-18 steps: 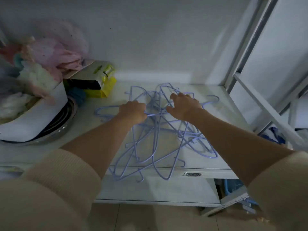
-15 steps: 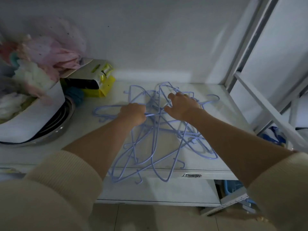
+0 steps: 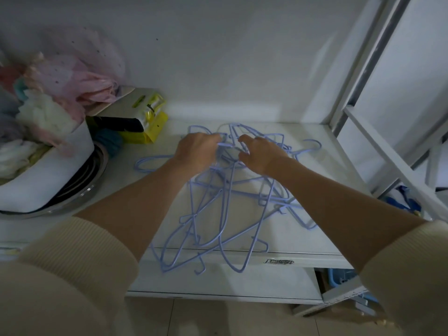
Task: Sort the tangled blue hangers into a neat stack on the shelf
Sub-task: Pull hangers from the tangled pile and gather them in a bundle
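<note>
Fingertips of the left hand are hidden among the hangers; its grip cannot be judged. The bin is cut off at left.

Head view looks down, close over the shelf.

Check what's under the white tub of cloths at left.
The white tub sits in a round shiny metal basin, dark inside. Whatever lies beneath the tub within the basin is hidden.

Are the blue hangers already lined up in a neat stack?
No, the blue hangers lie crossed and tangled on the shelf, some overhanging its front edge.
</note>
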`<state>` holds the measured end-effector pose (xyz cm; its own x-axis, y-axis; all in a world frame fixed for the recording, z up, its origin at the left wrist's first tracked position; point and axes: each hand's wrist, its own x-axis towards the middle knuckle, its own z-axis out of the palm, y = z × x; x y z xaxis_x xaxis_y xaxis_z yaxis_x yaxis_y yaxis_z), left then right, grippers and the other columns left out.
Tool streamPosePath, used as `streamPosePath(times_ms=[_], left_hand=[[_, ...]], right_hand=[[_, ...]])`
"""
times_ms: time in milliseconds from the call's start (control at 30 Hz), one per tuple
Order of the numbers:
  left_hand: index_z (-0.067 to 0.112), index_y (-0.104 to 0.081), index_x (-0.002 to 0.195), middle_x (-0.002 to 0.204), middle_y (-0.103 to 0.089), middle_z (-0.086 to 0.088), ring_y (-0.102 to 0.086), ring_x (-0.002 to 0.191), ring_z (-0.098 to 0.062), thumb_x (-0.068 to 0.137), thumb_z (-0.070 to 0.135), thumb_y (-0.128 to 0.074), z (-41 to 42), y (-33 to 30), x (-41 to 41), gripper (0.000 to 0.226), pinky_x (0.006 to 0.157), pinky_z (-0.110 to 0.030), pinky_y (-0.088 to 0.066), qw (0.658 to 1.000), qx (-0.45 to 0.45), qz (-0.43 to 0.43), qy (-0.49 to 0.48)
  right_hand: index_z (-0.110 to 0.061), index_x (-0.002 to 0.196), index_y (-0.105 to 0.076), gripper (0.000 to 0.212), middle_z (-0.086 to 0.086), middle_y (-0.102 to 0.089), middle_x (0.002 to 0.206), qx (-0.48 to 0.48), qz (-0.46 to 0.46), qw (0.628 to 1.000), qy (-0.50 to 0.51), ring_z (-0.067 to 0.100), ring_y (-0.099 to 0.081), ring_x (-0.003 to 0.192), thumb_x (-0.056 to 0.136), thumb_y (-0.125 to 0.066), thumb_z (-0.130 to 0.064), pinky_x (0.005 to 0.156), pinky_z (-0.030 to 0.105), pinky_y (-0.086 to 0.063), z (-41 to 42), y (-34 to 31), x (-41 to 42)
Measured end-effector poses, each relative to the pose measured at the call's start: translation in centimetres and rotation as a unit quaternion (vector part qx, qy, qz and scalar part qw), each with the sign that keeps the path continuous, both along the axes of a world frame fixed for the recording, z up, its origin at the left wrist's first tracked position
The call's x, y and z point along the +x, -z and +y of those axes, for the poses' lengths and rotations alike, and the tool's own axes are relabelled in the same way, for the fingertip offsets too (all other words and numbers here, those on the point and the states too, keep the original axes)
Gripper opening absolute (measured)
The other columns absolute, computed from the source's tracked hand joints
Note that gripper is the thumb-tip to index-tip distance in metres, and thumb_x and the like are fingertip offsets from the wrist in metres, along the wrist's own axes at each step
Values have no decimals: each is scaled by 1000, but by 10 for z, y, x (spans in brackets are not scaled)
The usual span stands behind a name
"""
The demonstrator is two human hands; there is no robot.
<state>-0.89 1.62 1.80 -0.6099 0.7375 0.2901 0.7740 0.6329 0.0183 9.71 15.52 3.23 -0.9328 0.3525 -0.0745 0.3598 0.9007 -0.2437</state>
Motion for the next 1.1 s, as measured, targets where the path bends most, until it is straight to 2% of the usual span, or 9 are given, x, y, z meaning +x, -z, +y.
streamPosePath(times_ms=[200,300,367,433,533,667,833,1000,1100], left_hand=[[9,-63,84,79,-63,-18,-59,82,-39,81,10,-55,-8,-30,-9,9,63,-44,-52,989,109,83,60],[17,-63,103,110,-63,-8,-58,97,-34,74,20,-58,-3,-42,0,30,82,-42,-48,963,176,204,6],[14,-58,115,123,-57,-11,-56,107,-34,74,25,-55,-1,-53,10,43,91,-44,-45,949,235,212,5],[8,-56,116,122,-56,-15,-55,108,-35,79,22,-53,-2,-60,19,40,90,-44,-47,953,259,155,36],[14,-42,129,111,-63,-14,-59,99,-34,92,32,-41,1,-65,24,40,84,-41,-48,965,223,-136,5],[30,-29,142,111,-60,-9,-63,86,-25,95,47,-34,12,-75,35,50,76,-32,-51,862,280,-423,-19],[14,-57,103,94,-56,-6,-54,84,-22,95,32,-42,6,-84,23,25,76,-32,-43,870,294,-396,-22],[17,-50,81,85,-59,-7,-56,77,-23,92,21,-40,-9,-69,15,15,69,-30,-41,878,327,-342,-70],[20,-42,73,72,-60,-8,-58,57,-19,96,18,-34,-17,-65,14,24,58,-30,-50,834,416,-353,-81]], right_hand=[[-11,137,-47,41,28,-60,124,-133,89,987,27,34,-59,92,98,-35,-9,76,34,-44,-13,-23,-7],[-6,136,-51,43,23,-55,134,-149,123,978,74,38,-55,120,96,-35,-4,95,34,-45,-15,-35,-8],[-4,131,-56,42,21,-58,125,-187,153,964,115,41,-57,118,94,-36,-4,77,24,-54,-9,-42,-8],[-1,123,-60,38,21,-62,117,-221,174,948,148,43,-61,110,95,-36,-7,62,20,-55,-7,-49,-8],[1,118,-62,37,23,-64,110,-282,192,923,176,42,-64,90,94,-36,-7,68,45,-59,-17,-58,-7],[2,108,-64,35,17,-60,89,-339,213,901,165,25,-47,51,91,-37,-9,38,24,-41,-51,-64,-12],[2,112,-58,36,8,-47,67,-384,181,894,143,21,-38,47,90,-31,-8,34,19,-31,-81,-58,-16],[-6,102,-60,30,11,-52,60,-404,130,901,86,25,-51,43,92,-32,-10,44,26,-45,-90,-56,-9],[-1,103,-66,32,17,-65,76,-347,119,928,62,31,-63,68,93,-43,-21,65,35,-54,-86,-56,-8]])
